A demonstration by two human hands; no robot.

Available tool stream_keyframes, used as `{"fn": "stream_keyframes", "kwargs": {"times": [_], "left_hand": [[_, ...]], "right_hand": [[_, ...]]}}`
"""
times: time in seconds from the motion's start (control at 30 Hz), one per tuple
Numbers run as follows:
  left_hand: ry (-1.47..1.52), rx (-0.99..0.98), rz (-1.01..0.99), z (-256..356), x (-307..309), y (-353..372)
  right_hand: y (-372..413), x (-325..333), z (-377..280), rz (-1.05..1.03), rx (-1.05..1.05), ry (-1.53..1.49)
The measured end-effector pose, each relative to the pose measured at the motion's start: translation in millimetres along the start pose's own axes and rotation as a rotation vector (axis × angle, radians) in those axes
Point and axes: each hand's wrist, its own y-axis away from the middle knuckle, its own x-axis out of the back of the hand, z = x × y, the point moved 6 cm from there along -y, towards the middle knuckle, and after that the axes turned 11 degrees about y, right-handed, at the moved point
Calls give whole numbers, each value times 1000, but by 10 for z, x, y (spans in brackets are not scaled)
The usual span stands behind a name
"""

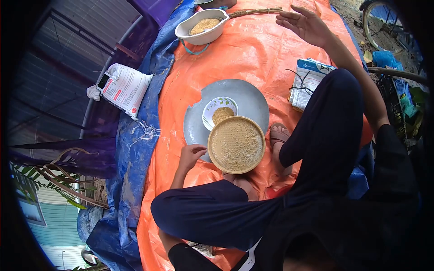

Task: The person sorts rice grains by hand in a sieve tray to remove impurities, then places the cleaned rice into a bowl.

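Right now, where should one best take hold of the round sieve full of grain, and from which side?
By its thin rim, from the left, where the left hand sits. The sieve is shallow, lies level on the metal tray and is full of loose grain, so a second grip on the opposite right rim would likely keep it flat.

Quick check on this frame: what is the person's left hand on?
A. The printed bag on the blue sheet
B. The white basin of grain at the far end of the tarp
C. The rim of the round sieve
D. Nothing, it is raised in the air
C: the left hand is curled on the rim of the round sieve full of grain, above the grey tray. The right hand is the one raised, open and touching nothing.
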Motion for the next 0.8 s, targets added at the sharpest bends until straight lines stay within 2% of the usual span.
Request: {"fn": "stream_keyframes", "kwargs": {"times": [0.1, 0.17, 0.23, 0.33, 0.37, 0.43, 0.5, 0.53, 0.57, 0.67, 0.8], "left_hand": [[-88, 83, -75, 353, 266, 66], [-163, 181, -136, 544, 365, 27], [-218, 179, -160, 796, 344, -47], [-309, 192, -221, 960, 209, -231], [-318, 209, -280, 845, 121, -335], [-297, 254, -383, 593, -125, -459], [-236, 285, -453, 402, -408, -561], [-256, 238, -525, 406, -548, -575], [-250, 229, -539, 339, -640, -580], [-325, 174, -553, 238, -698, -531], [-289, 138, -337, 403, -462, -523]], "right_hand": [[319, 71, -109, 401, 62, 153], [462, -83, 36, 541, 83, 90], [429, -361, 343, 653, 120, 62], [256, -622, 1274, 514, 124, -156], [199, -801, 1634, 706, 95, -138], [142, -847, 2640, 746, -38, -323], [257, -1012, 3377, 862, -145, -346], [368, -1038, 3730, 862, -234, -383], [468, -1063, 3952, 896, -356, -383], [569, -958, 4255, 984, -543, -463], [359, -835, 4353, 858, -515, -319]]}}
